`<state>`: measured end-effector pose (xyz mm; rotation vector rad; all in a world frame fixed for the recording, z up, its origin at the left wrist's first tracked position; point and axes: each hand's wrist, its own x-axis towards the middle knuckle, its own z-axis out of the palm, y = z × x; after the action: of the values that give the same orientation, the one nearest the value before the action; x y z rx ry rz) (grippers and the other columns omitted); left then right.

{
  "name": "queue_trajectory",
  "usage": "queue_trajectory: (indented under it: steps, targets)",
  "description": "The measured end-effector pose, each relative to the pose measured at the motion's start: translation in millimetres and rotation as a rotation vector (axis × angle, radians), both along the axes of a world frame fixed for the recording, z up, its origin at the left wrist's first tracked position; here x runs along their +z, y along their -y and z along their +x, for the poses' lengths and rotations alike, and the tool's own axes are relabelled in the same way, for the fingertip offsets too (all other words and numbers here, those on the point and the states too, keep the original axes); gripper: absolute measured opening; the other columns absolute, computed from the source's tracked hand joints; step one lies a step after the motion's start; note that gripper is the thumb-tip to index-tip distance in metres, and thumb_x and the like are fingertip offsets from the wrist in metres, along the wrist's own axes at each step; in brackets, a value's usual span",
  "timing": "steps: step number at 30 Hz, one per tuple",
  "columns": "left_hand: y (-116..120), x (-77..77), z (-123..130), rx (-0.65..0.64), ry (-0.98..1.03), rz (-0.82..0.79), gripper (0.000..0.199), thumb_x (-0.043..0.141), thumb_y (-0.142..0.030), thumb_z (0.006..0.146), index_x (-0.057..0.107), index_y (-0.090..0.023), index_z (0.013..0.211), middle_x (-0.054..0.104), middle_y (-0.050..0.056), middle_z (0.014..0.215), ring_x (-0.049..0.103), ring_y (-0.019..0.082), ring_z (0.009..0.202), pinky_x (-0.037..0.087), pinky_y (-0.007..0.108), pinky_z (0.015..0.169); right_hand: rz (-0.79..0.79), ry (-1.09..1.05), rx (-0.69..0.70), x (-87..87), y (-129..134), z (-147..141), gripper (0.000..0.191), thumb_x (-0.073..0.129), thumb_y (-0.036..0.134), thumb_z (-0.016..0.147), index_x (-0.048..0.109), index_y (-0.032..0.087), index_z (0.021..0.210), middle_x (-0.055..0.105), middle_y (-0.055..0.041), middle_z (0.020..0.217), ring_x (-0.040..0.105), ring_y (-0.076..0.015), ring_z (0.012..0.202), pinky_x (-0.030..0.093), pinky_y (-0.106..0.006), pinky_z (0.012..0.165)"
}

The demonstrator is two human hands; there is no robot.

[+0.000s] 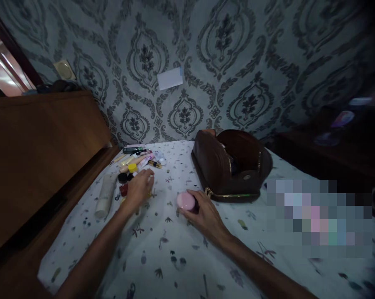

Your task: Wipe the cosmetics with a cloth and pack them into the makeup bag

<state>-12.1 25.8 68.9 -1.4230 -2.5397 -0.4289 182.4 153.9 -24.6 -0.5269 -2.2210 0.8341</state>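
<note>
Between the thumb and fingers of my right hand (206,214) is a round pink-lidded jar (186,201), low over the patterned sheet. My left hand (139,189) is at the near edge of a group of small cosmetics, its fingers bent and blurred; whether it holds anything is hidden. Around it lie a dark red item (123,190), a black round lid (123,178), a yellow cap (133,167) and a gold-and-black tube (155,164). A pale squeeze tube (105,195) rests left of that hand. Beyond my right hand stands a brown bag (212,166), unzipped, with a dark interior.
The white patterned sheet (175,253) reaches the papered wall (184,116). A wooden panel (44,158) borders the left side. At the right are a dark piece of furniture with a bottle (333,124) and a pixelated patch over the sheet.
</note>
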Motion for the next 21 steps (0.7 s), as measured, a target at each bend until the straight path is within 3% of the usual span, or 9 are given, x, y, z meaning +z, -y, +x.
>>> queue_trajectory:
  steps: [4, 9, 14, 21]
  targets:
    - [-13.0, 19.9, -61.5, 0.227, -0.039, -0.086, 0.033, 0.037, -0.029, 0.097, 0.057, -0.017, 0.122, 0.064, 0.018, 0.117, 0.063, 0.033, 0.105, 0.047, 0.042, 0.084, 0.017, 0.019, 0.000, -2.3, 1.6, -0.2, 0.059, 0.075, 0.036, 0.071, 0.057, 0.019, 0.125, 0.065, -0.0111, 0.118, 0.060, -0.0303, 0.112, 0.048, -0.048, 0.096]
    - [-31.1, 8.5, -109.2, 0.359, -0.045, -0.237, 0.045, 0.050, -0.047, 0.092, 0.060, -0.013, 0.118, 0.065, 0.023, 0.116, 0.062, 0.039, 0.110, 0.047, 0.046, 0.086, 0.027, 0.023, 0.008, -1.1, 2.7, 1.0, 0.064, 0.073, 0.033, 0.072, 0.052, 0.020, 0.131, 0.063, -0.0108, 0.122, 0.058, -0.0307, 0.117, 0.047, -0.049, 0.100]
    - [-36.7, -6.5, -123.4, 0.366, -0.038, -0.293, 0.049, 0.055, -0.046, 0.090, 0.054, -0.012, 0.125, 0.066, 0.020, 0.118, 0.063, 0.033, 0.110, 0.047, 0.044, 0.089, 0.026, 0.019, 0.035, 3.7, 3.2, 3.7, 0.060, 0.072, 0.032, 0.074, 0.053, 0.022, 0.130, 0.063, -0.0096, 0.118, 0.059, -0.0295, 0.112, 0.049, -0.047, 0.097]
    - [-39.9, 10.3, -112.0, 0.262, 0.003, -0.154, 0.036, 0.050, -0.044, 0.091, 0.058, -0.016, 0.113, 0.069, 0.016, 0.110, 0.063, 0.031, 0.104, 0.045, 0.035, 0.079, -0.038, 0.037, 0.030, 6.6, 4.8, 2.8, 0.055, 0.072, 0.031, 0.074, 0.055, 0.020, 0.126, 0.063, -0.0091, 0.117, 0.058, -0.0288, 0.112, 0.050, -0.046, 0.094]
